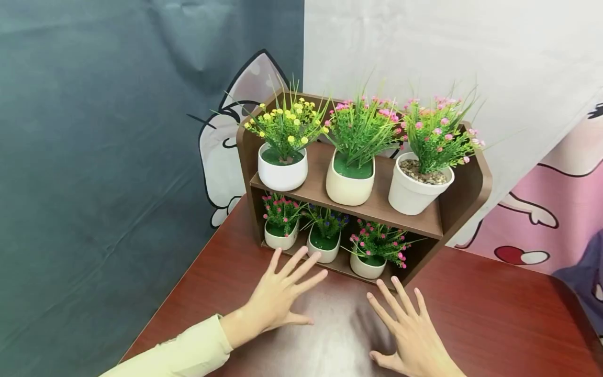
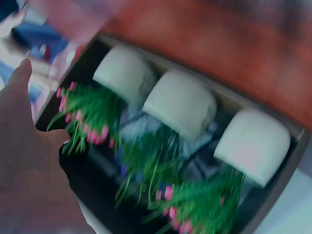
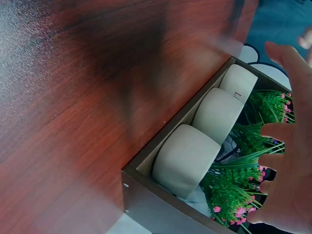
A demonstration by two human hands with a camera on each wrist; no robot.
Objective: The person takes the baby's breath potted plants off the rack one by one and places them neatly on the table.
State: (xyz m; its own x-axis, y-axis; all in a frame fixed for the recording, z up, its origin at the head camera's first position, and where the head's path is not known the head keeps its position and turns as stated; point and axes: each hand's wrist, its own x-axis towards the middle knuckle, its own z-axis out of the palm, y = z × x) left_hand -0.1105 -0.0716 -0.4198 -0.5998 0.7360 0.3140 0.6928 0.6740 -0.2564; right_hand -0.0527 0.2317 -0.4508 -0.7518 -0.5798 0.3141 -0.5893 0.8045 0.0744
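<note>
My left hand [image 1: 278, 298] is spread wide above the table, in front of the shelf's lower left part, holding nothing. To the right, my right hand [image 1: 410, 330] also has its fingers spread, holding nothing. Both are nearest a brown two-tier shelf [image 1: 325, 207]. On its upper tier stand a yellow-flowered pot [image 1: 282, 175], a pink-flowered cream pot [image 1: 349, 186] and a white pot with pebbles [image 1: 414, 191]. Below are a left pot [image 1: 281, 240], a middle pot with blue flowers [image 1: 325, 252] and a right pot with pink flowers [image 1: 367, 268].
The shelf stands on a reddish-brown table [image 1: 494, 303] near its back. A grey-green curtain [image 1: 94, 157] hangs at the left, and a white cloth [image 1: 447, 47] with cartoon prints hangs behind the shelf.
</note>
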